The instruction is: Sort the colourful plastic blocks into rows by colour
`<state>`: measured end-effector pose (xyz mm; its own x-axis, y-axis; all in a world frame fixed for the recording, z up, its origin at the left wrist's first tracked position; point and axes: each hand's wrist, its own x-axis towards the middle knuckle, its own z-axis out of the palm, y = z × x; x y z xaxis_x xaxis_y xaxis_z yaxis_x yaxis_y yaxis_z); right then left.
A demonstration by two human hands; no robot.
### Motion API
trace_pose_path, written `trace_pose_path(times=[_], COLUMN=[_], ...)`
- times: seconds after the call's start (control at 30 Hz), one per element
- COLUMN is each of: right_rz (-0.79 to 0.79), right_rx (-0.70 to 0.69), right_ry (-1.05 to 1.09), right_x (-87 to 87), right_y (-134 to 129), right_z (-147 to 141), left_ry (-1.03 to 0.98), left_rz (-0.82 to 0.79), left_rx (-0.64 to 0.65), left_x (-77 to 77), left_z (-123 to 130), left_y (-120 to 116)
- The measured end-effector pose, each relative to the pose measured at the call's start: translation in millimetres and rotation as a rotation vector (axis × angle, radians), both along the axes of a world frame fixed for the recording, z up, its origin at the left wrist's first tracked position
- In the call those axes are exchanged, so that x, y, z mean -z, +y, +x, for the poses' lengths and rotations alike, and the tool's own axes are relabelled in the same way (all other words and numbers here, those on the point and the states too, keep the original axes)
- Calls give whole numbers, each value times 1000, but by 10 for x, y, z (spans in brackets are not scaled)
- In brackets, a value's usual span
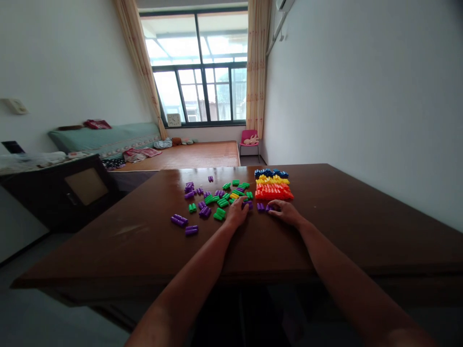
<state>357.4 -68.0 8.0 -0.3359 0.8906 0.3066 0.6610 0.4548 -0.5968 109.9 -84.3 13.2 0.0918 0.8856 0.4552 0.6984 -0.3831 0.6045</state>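
Note:
Small ribbed plastic pieces, like joined double tubes, lie on a brown table. My left hand (237, 213) is closed around a purple piece (249, 205) at the right edge of a loose scatter. My right hand (286, 212) pinches another purple piece (268, 208) on the tabletop. Just left of it rests a separate purple piece (261, 207). Beyond my right hand stand packed rows: red-orange pieces (274, 192) nearest, then yellow pieces (272, 180), with blue pieces (271, 173) farthest. Green pieces (222, 203) and a yellow piece (234, 196) lie among the scattered purple ones.
The brown table (347, 231) reaches toward the wall on the right. Several purple pieces (179, 220) lie out on the left. Past the table are a bed (202, 153), a pink chair (249, 135) and a dark cabinet (61, 188).

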Motion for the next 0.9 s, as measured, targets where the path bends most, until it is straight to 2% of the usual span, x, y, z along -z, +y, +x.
trace_pose_path(times=[0.17,0.3,0.37,0.47,0.53,0.57,0.7,0.73,0.8,0.9], right_rz=[23,73,85,55,40,40,60,62,55,45], right_rx=[-15,-52,-62,-38,-33,-36,-23,-6,23,33], right_ry=[-18,-3,0,-13,-17,-17,-13,-12,-8,5], right_x=[-13,-25,-21,-11,-8,-9,-24,-27,-31,-29], right_y=[-13,-26,-22,-8,-1,1,-1,-1,-1,8], right_z=[-19,-32,-39,-47,-50,-51,-54,-54,-53,-31], left_ry=[65,114,122,199,216,205,132,121,100,61], left_rz=[-29,-51,-64,-94,-94,-85,-49,-40,-25,-10], left_rx=[-10,33,141,392,467,443,153,123,150,264], left_x=[-4,-90,-143,-185,-175,-161,-82,-62,-21,49], left_z=[-10,-48,-88,-148,-168,-168,-110,-85,-30,44], left_y=[8,-26,-50,-79,-80,-74,-11,9,46,88])
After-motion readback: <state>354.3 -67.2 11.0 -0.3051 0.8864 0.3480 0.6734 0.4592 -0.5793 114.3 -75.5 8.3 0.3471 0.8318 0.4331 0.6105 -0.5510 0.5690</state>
